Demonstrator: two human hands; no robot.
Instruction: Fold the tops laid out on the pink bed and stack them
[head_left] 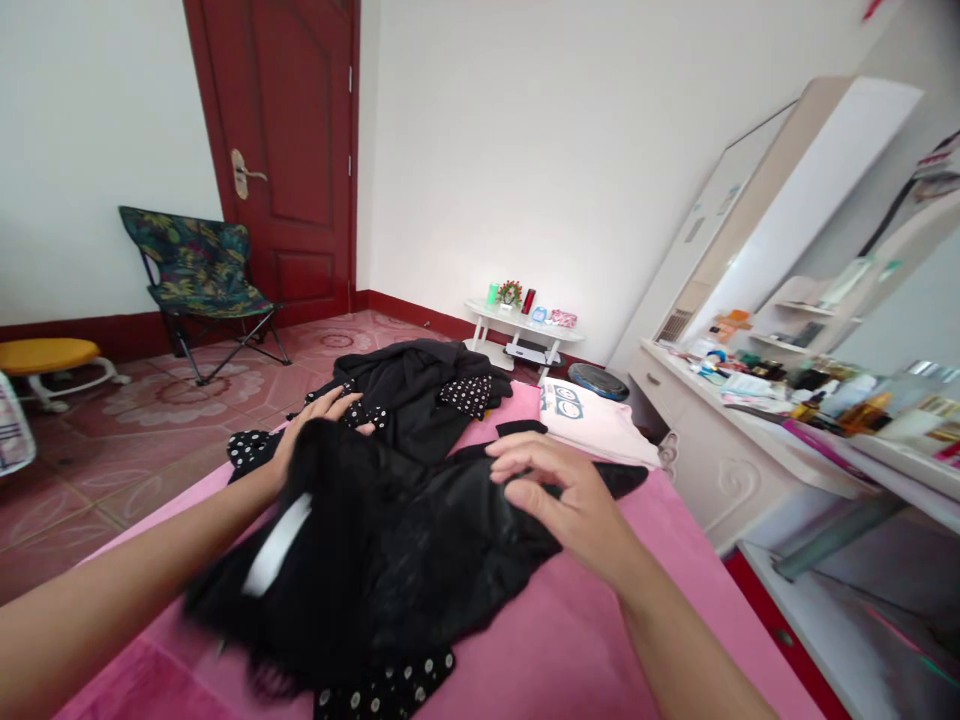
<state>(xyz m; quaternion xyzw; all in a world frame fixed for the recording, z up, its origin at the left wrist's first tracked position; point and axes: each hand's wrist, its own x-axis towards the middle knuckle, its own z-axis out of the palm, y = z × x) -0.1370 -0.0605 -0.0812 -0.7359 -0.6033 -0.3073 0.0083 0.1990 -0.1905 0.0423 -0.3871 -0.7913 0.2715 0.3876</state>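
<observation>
A black garment (457,540) with a white label lies across the pink bedding (600,620), its left part blurred and lifted. My left hand (319,425) is at its upper left edge, fingers stretched forward, partly behind the raised cloth. On the garment's right part rests my right hand (551,485), fingers spread and slightly bent. Beyond them is a heap of black clothing (420,385) with white-dotted trim. A folded pale pink garment with a blue print (600,425) lies at the back right. Dotted black cloth (390,690) pokes out at the near edge.
A dressing table (720,450) crowded with bottles stands close on the right. A low white table (517,317) is by the far wall. On the left are a folding chair (199,265), a yellow stool (49,354) and a red door (292,130).
</observation>
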